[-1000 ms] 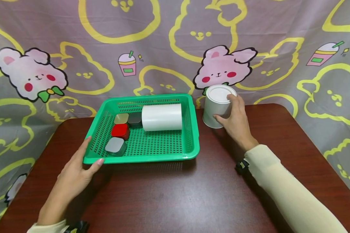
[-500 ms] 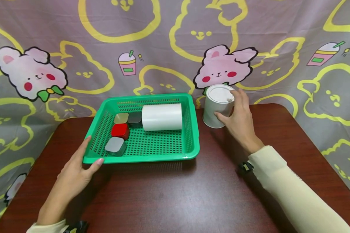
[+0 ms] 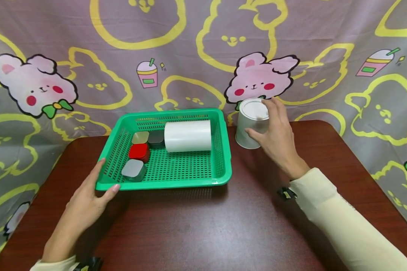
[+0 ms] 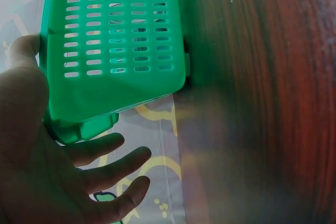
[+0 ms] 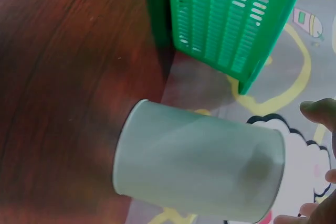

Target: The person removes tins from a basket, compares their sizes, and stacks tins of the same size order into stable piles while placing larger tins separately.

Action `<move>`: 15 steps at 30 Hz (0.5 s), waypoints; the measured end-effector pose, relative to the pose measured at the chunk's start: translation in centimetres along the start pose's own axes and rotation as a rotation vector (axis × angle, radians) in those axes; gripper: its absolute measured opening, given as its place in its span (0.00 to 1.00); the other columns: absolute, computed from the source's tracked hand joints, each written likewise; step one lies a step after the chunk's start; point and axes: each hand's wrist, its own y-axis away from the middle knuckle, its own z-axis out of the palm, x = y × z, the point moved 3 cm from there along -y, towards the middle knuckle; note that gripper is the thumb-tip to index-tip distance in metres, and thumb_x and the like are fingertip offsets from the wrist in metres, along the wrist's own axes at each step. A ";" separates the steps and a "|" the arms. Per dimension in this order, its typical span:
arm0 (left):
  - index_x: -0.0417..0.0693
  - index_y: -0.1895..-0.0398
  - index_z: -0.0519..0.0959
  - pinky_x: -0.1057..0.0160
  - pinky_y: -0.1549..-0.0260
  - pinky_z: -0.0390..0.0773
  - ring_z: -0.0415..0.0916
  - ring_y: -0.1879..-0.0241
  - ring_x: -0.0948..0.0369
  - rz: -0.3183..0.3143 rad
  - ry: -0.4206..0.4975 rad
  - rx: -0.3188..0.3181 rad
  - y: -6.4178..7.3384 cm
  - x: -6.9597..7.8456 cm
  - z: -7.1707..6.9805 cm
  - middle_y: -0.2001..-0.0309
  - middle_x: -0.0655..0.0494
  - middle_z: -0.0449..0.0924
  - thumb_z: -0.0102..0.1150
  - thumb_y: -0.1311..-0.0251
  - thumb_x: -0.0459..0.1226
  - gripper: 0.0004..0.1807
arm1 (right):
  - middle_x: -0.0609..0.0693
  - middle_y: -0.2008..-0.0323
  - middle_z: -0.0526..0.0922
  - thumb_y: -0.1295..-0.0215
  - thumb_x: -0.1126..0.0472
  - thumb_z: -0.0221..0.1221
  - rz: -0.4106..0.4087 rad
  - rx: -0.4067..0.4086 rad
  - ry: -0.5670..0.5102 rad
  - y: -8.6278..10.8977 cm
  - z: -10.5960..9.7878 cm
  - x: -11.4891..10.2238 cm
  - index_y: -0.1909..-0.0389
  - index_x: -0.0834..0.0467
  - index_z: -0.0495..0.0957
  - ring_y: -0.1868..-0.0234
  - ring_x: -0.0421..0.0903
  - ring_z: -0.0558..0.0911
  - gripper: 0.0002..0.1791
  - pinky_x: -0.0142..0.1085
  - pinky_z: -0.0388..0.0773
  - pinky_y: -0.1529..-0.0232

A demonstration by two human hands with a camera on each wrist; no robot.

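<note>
A white can (image 3: 249, 130) with a lid stands upright on the table, right of the green basket (image 3: 176, 183). My right hand (image 3: 276, 139) is spread beside it. In the head view its thumb and fingers overlap the can's side and lid; the right wrist view shows a gap between the thumb (image 5: 317, 111) and the can (image 5: 199, 161). At the basket's near left corner, my left hand (image 3: 88, 203) has its thumb at the front rim and a finger along the left side. The left wrist view shows three fingers (image 4: 118, 174) extended free below the basket (image 4: 115, 90).
Inside the basket lie a white cylinder (image 3: 188, 136) on its side and several small square containers: a red one (image 3: 139, 151), a grey-topped one (image 3: 133, 169), a beige-topped one (image 3: 140, 137) and a dark one (image 3: 156, 139). A patterned cloth (image 3: 190, 45) hangs behind the brown table (image 3: 203, 233).
My right hand has shifted slightly right, and its fingertips have moved up at the can's lid. The can, the basket and my left hand stay in place.
</note>
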 end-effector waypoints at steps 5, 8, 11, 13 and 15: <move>0.66 0.13 0.34 0.17 0.47 0.61 0.58 0.29 0.26 0.005 0.006 0.000 0.0 0.1 -0.1 0.17 0.32 0.46 0.57 0.28 0.61 0.53 | 0.63 0.24 0.63 0.42 0.59 0.76 -0.013 -0.070 0.019 -0.3 -0.2 -1.2 0.26 0.56 0.65 0.28 0.65 0.70 0.45 0.71 0.76 0.43; 0.66 0.13 0.34 0.17 0.47 0.61 0.58 0.29 0.26 0.006 0.005 0.004 0.0 0.1 -0.1 0.17 0.32 0.46 0.56 0.28 0.61 0.53 | 0.63 0.24 0.62 0.42 0.59 0.77 -0.029 -0.127 0.028 -0.6 -0.1 -1.9 0.24 0.55 0.64 0.30 0.67 0.70 0.46 0.70 0.78 0.45; 0.65 0.13 0.34 0.17 0.47 0.62 0.58 0.29 0.25 0.008 0.001 0.006 0.1 0.1 -0.1 0.17 0.33 0.46 0.56 0.28 0.61 0.53 | 0.63 0.22 0.60 0.42 0.58 0.76 -0.045 -0.188 0.046 -0.8 0.1 -2.6 0.23 0.53 0.63 0.29 0.68 0.69 0.48 0.69 0.79 0.45; 0.66 0.13 0.34 0.17 0.48 0.62 0.58 0.29 0.25 0.006 -0.004 0.006 0.1 0.0 -0.1 0.17 0.33 0.46 0.56 0.28 0.62 0.53 | 0.62 0.21 0.59 0.42 0.56 0.76 -0.060 -0.223 0.067 -1.0 0.2 -2.9 0.22 0.51 0.62 0.29 0.69 0.68 0.49 0.69 0.79 0.47; 0.66 0.13 0.33 0.17 0.48 0.62 0.58 0.29 0.25 0.003 -0.007 0.004 0.1 0.0 -0.1 0.17 0.33 0.46 0.56 0.28 0.62 0.53 | 0.62 0.21 0.59 0.42 0.54 0.76 -0.080 -0.253 0.099 -1.2 0.4 -3.3 0.22 0.50 0.61 0.29 0.69 0.69 0.49 0.69 0.80 0.48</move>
